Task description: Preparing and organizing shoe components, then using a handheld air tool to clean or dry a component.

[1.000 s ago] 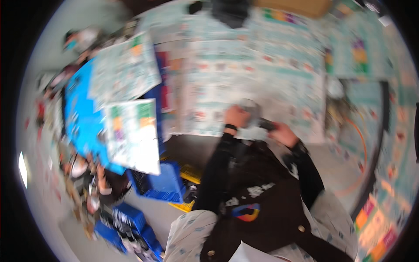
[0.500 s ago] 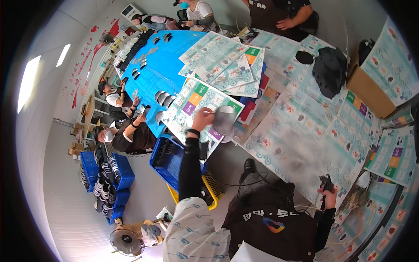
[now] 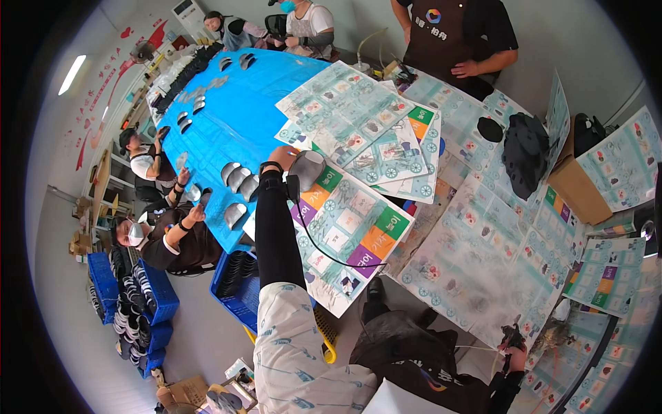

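Observation:
My left hand [image 3: 283, 158], in a black sleeve, grips a grey, shiny, curved shell-like piece [image 3: 307, 171] by its edge. It is over the printed sheets [image 3: 345, 238], near the border of the blue table cover. At the lower right, my right hand [image 3: 515, 357] is wrapped round a dark spray gun [image 3: 512, 337], beside the stained printed sheets on the right-hand table. Similar grey shells [image 3: 241, 181] lie in a cluster on the blue cover [image 3: 255, 103], just left of my left hand.
A blue basket [image 3: 234, 303] of dark curved pieces stands below the table edge. Full blue crates [image 3: 157, 276] sit on the floor at left. Co-workers sit along the table's left side; another person [image 3: 455, 41] stands at the far side. A black crumpled thing [image 3: 525, 155] lies at right.
My left hand has carried the grey shell up and to the left, toward the blue cover. My right hand still holds the spray gun. The whole view has shifted.

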A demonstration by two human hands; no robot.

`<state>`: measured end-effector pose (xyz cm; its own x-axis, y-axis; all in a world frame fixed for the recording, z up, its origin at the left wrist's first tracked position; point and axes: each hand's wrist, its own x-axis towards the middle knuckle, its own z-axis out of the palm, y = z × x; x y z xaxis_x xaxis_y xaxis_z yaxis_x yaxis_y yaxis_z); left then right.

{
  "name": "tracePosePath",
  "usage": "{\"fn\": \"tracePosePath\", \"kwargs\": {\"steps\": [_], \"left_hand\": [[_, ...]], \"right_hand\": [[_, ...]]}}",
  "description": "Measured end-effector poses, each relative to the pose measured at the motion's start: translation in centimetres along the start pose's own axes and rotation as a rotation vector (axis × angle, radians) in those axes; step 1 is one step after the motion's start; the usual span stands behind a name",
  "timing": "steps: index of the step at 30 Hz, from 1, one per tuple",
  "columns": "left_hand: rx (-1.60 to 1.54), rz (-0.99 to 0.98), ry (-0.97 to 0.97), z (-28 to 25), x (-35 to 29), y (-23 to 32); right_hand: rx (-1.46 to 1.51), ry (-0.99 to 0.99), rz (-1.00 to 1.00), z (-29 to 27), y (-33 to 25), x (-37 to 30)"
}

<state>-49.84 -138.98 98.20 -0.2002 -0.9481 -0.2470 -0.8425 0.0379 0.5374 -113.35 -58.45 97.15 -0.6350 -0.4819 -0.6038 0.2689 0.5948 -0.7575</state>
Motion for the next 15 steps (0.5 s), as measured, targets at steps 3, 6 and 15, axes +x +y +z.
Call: {"fn": "tracePosePath", "kwargs": {"steps": [3, 6, 15], "left_hand": [[0.231, 0.16, 0.157, 1.8, 1.4, -0.2], [0.065, -0.025, 0.304, 2.6, -0.7, -0.4], [-0.589, 0.161, 1.096, 10.0, -28.9, 8.1]], "right_hand": [[-0.002, 0.044, 0.023, 0.3, -0.5, -1.6], [-0.019, -0.006, 0.006, 0.6, -0.8, -0.9], [-0.072, -0.099, -0.009, 1.0, 0.0, 3.3]]}}
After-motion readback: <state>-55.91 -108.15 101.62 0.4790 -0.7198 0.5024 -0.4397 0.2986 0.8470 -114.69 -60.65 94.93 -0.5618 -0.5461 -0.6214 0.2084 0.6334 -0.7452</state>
